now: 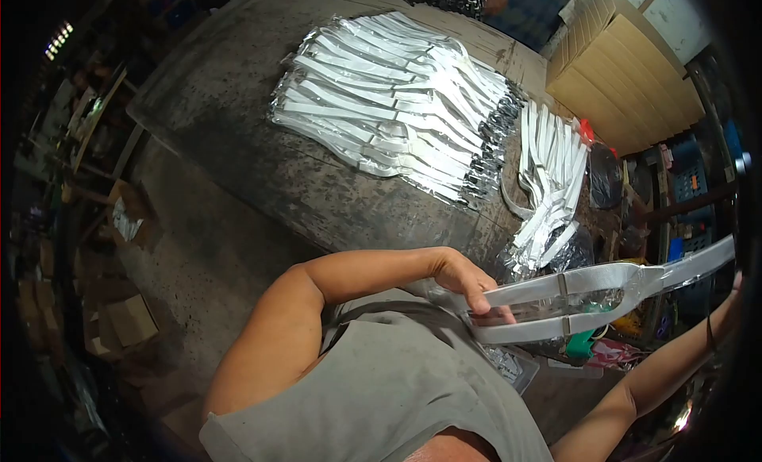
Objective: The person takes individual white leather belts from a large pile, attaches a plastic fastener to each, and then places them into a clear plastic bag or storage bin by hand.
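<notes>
A white strap (595,281) in a clear plastic sleeve is stretched out in front of my body, with a loop at its left part and a single band running to the right. My left hand (468,286) grips the looped end, thumb on top. My right hand (737,289) is at the dark right edge of the view, near the strap's far end; its fingers are mostly cut off, so its hold is unclear. Many similar sleeved straps (397,97) lie in overlapping rows on the worktable (230,121). A smaller pile of white straps (548,176) lies to their right.
Brown cardboard (627,73) stands at the back right, beside a black plastic bag (605,178). Shelves and blue crates (690,180) line the right side. A green item (580,345) shows below the held strap. An open carton (131,323) sits on the floor at left.
</notes>
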The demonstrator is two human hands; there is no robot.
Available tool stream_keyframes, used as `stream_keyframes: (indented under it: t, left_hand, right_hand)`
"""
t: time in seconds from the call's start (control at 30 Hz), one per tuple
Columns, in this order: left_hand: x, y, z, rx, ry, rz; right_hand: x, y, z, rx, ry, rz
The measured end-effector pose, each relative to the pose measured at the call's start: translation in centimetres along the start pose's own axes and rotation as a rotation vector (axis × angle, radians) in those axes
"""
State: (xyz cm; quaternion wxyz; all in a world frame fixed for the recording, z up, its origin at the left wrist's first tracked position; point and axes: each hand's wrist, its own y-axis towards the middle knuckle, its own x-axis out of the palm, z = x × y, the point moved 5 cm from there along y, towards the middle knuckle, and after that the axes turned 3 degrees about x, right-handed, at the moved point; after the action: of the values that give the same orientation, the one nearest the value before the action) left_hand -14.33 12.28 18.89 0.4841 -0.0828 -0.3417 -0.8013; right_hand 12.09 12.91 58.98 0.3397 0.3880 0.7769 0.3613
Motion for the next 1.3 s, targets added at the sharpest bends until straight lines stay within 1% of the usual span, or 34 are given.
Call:
stream_keyframes:
  t: [0.03, 0.07, 0.1, 0.13, 0.17, 0.23, 0.27, 0.3, 0.33, 0.37, 0.43, 0.5, 0.53, 0.57, 0.6, 0.63, 0.67, 0.7, 0.73, 0.77, 0.8, 0.83, 0.87, 0.93, 0.97, 1.03, 1.07, 1.1, 1.13, 1.17, 1.2, 1.23, 1.27, 1.3]
  left_hand:
    - [-0.5, -0.5, -0.1, -0.135, 0.054, 0.099]
    - [-1.0, -1.1, -0.5, -0.269, 0.108, 0.199]
    - [-1.2, -1.2, -0.8, -0.269, 0.102, 0.192]
    - [-1.8, -1.3, -1.7, -0.307, 0.096, 0.237]
    - [-2.2, -1.5, -2.5, -0.347, 0.091, 0.282]
    - [-2.3, -2.0, -2.5, -0.331, 0.147, 0.286]
    - [-2.3, -2.7, -2.3, -0.350, 0.213, 0.292]
    - [-2.2, -3.6, -2.2, -0.368, 0.277, 0.300]
    - [-2.1, -5.0, -1.6, -0.369, 0.266, 0.292]
    - [-2.5, -7.2, -0.6, -0.410, 0.350, 0.323]
    - [-2.9, -12.6, 1.7, -0.471, 0.461, 0.400]
    - [-2.6, -19.2, 4.8, -0.515, 0.582, 0.526]
    - [-2.2, -22.4, 6.6, -0.613, 0.593, 0.578]
    - [-1.5, -25.1, 8.6, -0.700, 0.606, 0.585]
    - [-1.1, -27.7, 10.1, -0.787, 0.623, 0.601]
    - [-1.1, -30.7, 10.8, -0.814, 0.685, 0.618]
    - [-1.1, -33.3, 11.6, -0.971, 0.752, 0.600]
    - [-1.1, -35.8, 12.3, -1.035, 0.748, 0.662]
    - [-1.8, -38.9, 12.3, -1.253, 0.709, 0.670]
    - [-2.1, -40.5, 12.6, -1.263, 0.699, 0.650]
    - [-2.6, -42.4, 13.1, -1.391, 0.725, 0.715]
    - [-3.1, -44.1, 13.5, -1.519, 0.755, 0.776]
    - [-3.5, -45.5, 12.8, -1.528, 0.753, 0.746]
    - [-5.4, -47.6, 12.9, -1.579, 1.091, 0.858]
    - [-5.0, -46.3, 13.7, -1.724, 1.160, 0.923]
    - [-5.2, -46.9, 12.8, -1.430, 1.530, 1.125]
    - [-5.2, -46.4, 12.3, -1.232, 1.593, 1.201]
    - [-4.7, -45.9, 11.3, -1.039, 1.764, 1.232]
    - [-4.2, -44.7, 10.5, -1.000, 1.803, 1.266]
    - [-3.6, -43.3, 9.5, -0.951, 1.838, 1.297]
    - [-3.1, -42.5, 8.5, -1.006, 1.852, 1.317]
    - [-2.7, -41.6, 7.4, -1.046, 1.863, 1.326]
    - [-2.4, -41.6, 6.5, -1.026, 1.770, 1.338]
    - [-2.3, -43.7, 4.5, -0.996, 1.870, 1.312]
  right_hand:
    - [0.6, -0.5, 0.2, 0.062, -0.001, 0.024]
    - [0.9, -0.3, 1.2, 0.082, 0.035, -0.001]
    - [1.4, 0.0, 2.1, 0.102, 0.069, -0.026]
    - [2.0, -0.2, 2.6, 0.133, 0.075, 0.003]
    - [2.5, 0.1, 3.5, 0.135, 0.111, -0.014]
    - [-0.5, 3.7, 12.0, 0.136, 0.002, -0.178]
    - [0.9, 2.7, 10.5, 0.132, 0.021, -0.161]
    - [-0.5, 3.0, 13.7, 0.138, 0.010, -0.161]
    - [-3.4, 4.0, 19.3, 0.184, 0.135, -0.197]
    - [-4.7, 4.1, 22.4, 0.232, 0.261, -0.231]
    - [-1.5, 1.7, 21.3, 0.435, 0.116, -0.292]
    - [4.2, -6.1, 16.4, 0.423, -0.037, -0.224]
    - [6.7, -9.9, 16.6, 0.494, 0.035, -0.195]
    - [8.9, -13.9, 17.1, 0.567, 0.106, -0.164]
    - [11.2, -18.0, 17.4, 0.728, 0.162, -0.178]
    - [13.4, -22.5, 17.6, 0.842, 0.227, -0.213]
    - [15.2, -26.7, 18.4, 0.836, 0.176, -0.214]
    - [16.7, -31.4, 20.6, 0.890, 0.200, -0.211]
    - [18.4, -35.7, 20.9, 1.038, 0.164, -0.238]
    - [20.1, -40.0, 21.5, 1.169, 0.256, -0.233]
    - [21.7, -43.8, 21.9, 1.265, 0.232, -0.245]
    - [23.3, -46.7, 21.6, 1.337, 0.281, -0.233]
    - [24.4, -49.1, 21.8, 1.340, 0.214, -0.259]
    - [25.8, -52.9, 22.5, 1.414, 0.215, -0.233]
    - [25.9, -54.1, 22.9, 1.435, 0.167, -0.223]
    - [25.6, -55.2, 22.9, 1.465, 0.107, -0.209]
    - [25.3, -55.7, 23.0, 1.478, 0.092, -0.174]
    - [25.0, -55.9, 23.1, 1.426, 0.057, -0.178]
    - [24.5, -56.1, 23.2, 1.374, 0.016, -0.178]
    - [23.8, -56.3, 23.6, 1.258, -0.202, -0.234]
    - [23.2, -57.9, 25.2, 1.007, -0.384, -0.288]
    - [23.7, -53.7, 20.1, 0.909, -0.515, -0.329]
    - [24.4, -52.5, 18.1, 0.829, -0.580, -0.400]
    - [24.4, -52.1, 16.1, 0.740, -0.551, -0.351]
